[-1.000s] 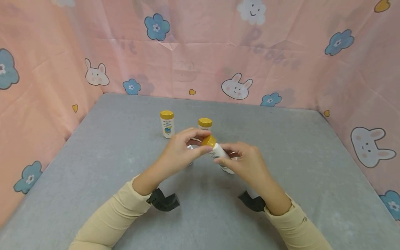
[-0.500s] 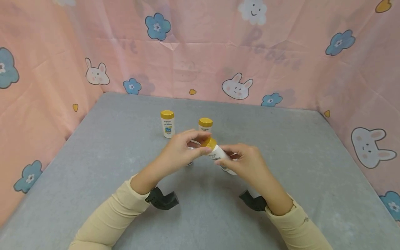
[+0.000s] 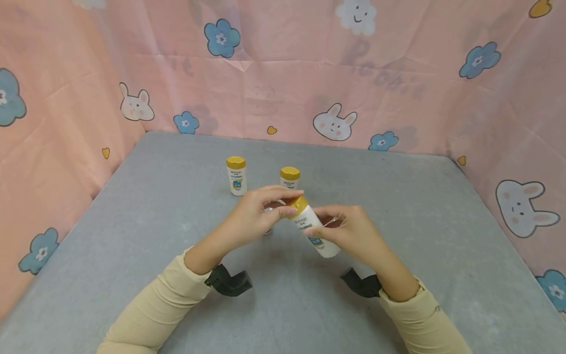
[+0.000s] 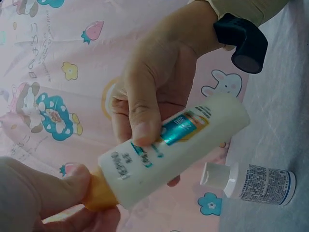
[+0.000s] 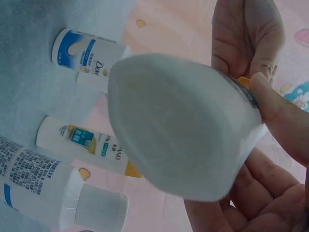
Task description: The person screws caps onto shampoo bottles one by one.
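A white shampoo-type bottle with a gold cap hangs tilted between both hands, over the table. My left hand pinches the cap between thumb and fingers. Around the bottle's body, my right hand holds with the thumb on its label side. The left wrist view shows the label's teal patch and the right thumb beside it. In the right wrist view the bottle's flat base faces the camera and blocks much of the view.
Two similar gold-capped bottles stand farther back, one at left and one near the middle. A white-capped bottle with a printed back label stands close by. The right wrist view also shows a blue-and-white bottle. Pink printed cloth encloses the grey table.
The held bottle has turned and its base has come slightly lower and nearer, so more of its front label shows. Both hands keep their hold.
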Tool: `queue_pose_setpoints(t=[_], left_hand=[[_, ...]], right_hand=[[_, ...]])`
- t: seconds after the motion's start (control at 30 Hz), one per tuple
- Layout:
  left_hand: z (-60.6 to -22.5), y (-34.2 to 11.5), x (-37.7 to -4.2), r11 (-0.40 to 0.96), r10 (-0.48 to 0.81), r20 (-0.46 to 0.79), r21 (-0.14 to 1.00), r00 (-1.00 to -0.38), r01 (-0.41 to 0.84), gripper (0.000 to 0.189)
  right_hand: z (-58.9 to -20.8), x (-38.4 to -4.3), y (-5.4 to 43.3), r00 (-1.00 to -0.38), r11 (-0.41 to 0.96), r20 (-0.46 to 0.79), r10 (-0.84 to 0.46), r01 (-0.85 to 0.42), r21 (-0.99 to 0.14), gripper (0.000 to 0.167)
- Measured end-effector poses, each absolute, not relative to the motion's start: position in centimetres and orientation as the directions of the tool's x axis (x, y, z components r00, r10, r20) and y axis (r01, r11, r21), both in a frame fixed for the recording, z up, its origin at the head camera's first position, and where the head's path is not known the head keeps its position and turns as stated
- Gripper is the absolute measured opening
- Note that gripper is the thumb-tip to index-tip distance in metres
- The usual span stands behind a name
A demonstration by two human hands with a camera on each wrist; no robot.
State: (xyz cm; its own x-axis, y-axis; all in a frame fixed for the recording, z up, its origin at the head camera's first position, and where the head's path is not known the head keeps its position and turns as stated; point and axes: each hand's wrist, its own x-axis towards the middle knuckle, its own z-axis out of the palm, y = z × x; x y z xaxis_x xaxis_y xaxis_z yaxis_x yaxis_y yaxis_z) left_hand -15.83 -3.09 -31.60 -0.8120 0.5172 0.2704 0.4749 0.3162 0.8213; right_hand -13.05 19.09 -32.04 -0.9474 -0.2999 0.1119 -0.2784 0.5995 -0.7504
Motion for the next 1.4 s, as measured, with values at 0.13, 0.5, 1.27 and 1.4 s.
queue_pose_setpoints(t=[0.13,0.5,1.27,1.4], left_hand=[[-31.6,-3.0,-15.9,0.329,0.517,0.248,0.826,-0.819,0.458,0.037],[-32.0,-2.9,-15.9,0.251,0.528,0.371,0.791,-0.763,0.558,0.031],[-32.1,-3.0,-15.7,0.182,0.539,0.456,0.758,-0.709,0.626,0.027],[-32.0,-2.9,-15.7,0.122,0.545,0.470,0.774,-0.694,0.621,0.027]], right_hand=[[-32.1,-13.1,19.0,-0.948,0.610,0.122,-0.293,-0.284,-0.740,0.030],[-32.0,-13.3,19.2,-0.943,0.561,0.066,-0.326,-0.249,-0.789,0.028],[-31.3,-13.1,20.3,-0.909,0.453,0.034,-0.414,-0.238,-0.859,0.026],[-31.1,-13.1,20.7,-0.907,0.433,0.009,-0.422,-0.210,-0.877,0.026]])
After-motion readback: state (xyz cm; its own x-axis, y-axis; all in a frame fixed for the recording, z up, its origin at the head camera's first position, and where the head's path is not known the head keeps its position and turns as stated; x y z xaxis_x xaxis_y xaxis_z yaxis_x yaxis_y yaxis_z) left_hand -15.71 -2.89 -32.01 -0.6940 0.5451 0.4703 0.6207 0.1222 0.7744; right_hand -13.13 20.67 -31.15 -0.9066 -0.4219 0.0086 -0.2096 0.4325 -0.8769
